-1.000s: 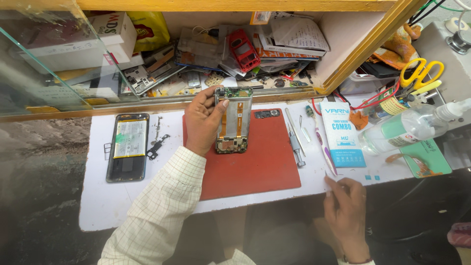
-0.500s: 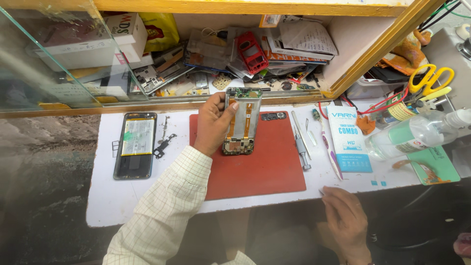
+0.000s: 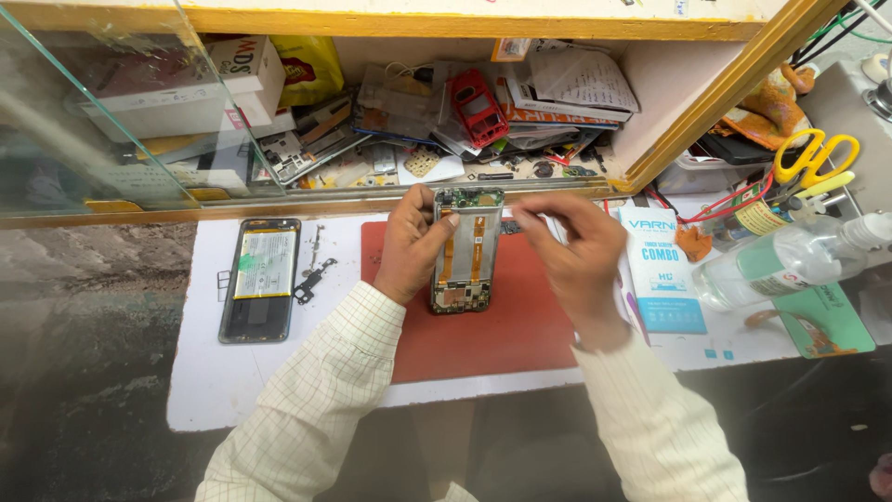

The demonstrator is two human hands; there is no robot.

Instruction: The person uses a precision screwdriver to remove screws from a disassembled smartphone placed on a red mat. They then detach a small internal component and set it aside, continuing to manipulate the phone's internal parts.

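Note:
My left hand (image 3: pixel 409 246) grips the left edge of an opened phone frame (image 3: pixel 466 251), held upright over the red work mat (image 3: pixel 502 325); its circuit board and orange flex cables face me. My right hand (image 3: pixel 576 256) is raised beside the frame's right edge, fingers bent and pinched near its top corner; whether they hold a small part is unclear. A second opened phone (image 3: pixel 260 279) with its battery showing lies flat on the white surface at the left, with small dark metal parts (image 3: pixel 311 279) next to it.
A blue and white packet (image 3: pixel 662 270) and a clear spray bottle (image 3: pixel 790 260) lie right of the mat. Yellow scissors (image 3: pixel 818 153) sit at the far right. The shelf behind holds boxes, a red phone frame (image 3: pixel 478 107) and loose parts. A glass pane (image 3: pixel 111 112) stands left.
My right hand rose from the near table edge up to the right side of the phone frame. The left hand kept its hold on the frame.

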